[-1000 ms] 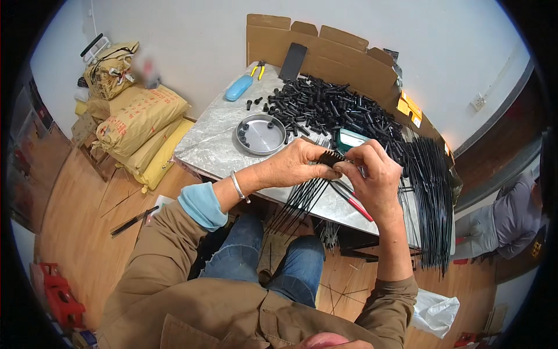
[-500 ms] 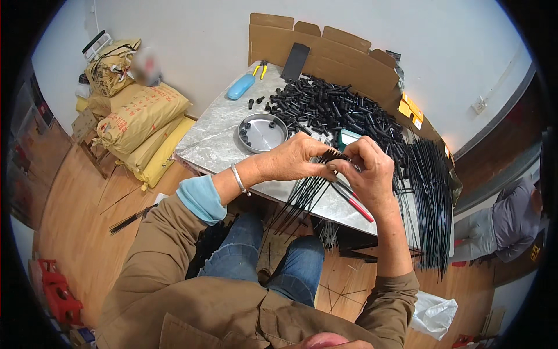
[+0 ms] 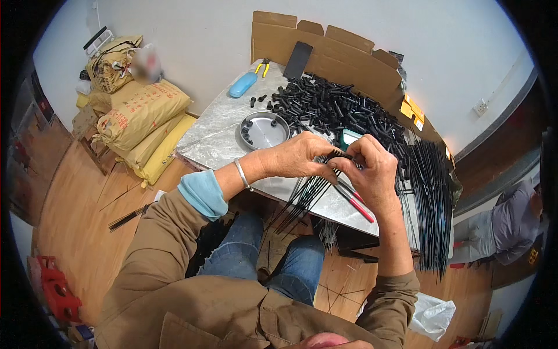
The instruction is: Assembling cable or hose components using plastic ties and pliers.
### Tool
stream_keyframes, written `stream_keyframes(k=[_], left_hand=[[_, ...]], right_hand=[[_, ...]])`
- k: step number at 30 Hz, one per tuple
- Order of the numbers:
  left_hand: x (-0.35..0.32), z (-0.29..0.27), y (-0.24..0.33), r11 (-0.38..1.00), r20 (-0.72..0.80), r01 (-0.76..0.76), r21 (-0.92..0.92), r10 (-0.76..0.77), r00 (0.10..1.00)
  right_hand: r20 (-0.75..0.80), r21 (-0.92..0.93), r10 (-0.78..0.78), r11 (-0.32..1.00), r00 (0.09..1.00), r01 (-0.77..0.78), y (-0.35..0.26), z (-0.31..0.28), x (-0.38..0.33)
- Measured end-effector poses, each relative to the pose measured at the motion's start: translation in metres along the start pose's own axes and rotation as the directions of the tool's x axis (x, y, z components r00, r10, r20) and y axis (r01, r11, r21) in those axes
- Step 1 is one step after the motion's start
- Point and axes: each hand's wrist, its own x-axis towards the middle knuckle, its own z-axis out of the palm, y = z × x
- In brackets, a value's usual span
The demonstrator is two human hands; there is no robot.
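Bundle of thin black plastic rods [image 3: 308, 192] held over near edge of foil-covered bench [image 3: 215, 136], lower ends fanning down toward knees.

Left hand [image 3: 296, 157] wraps bundle top, fingers pressed together around it. Right hand [image 3: 372, 168] meets it, fingers pinching rod tips.

Rods likely light, springy, slippery, prone to splay; best gripped near gathered top.

On bench beyond hands: round metal tray [image 3: 264, 130], heap of short black plastic caps [image 3: 337, 107].
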Motion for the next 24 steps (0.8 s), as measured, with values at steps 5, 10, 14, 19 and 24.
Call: stream_keyframes(k=[5,10,14,19,24], left_hand=[[0.001,-0.003,-0.005,0.999,0.035,0.028,-0.021,-0.027,0.999],[0.003,-0.005,-0.007,1.000,0.020,-0.024,0.016,0.024,1.000],[0.003,-0.009,-0.006,0.995,0.011,-0.059,0.077,0.058,0.998],[0.003,-0.011,-0.005,0.990,0.016,-0.069,0.122,0.067,0.998],[0.005,-0.011,-0.011,0.987,0.013,-0.097,0.126,0.096,0.995]], right_hand=[[-0.034,-0.055,-0.057,0.997,0.998,0.055,-0.002,0.003,0.007],[-0.039,-0.104,-0.079,0.992,0.996,0.074,-0.001,0.000,0.007],[-0.038,-0.106,-0.104,0.989,0.994,0.100,-0.003,0.003,0.011],[-0.029,-0.148,-0.132,0.981,0.991,0.126,-0.004,0.001,0.012],[-0.028,-0.052,-0.061,0.997,0.998,0.059,0.000,0.006,0.011]])
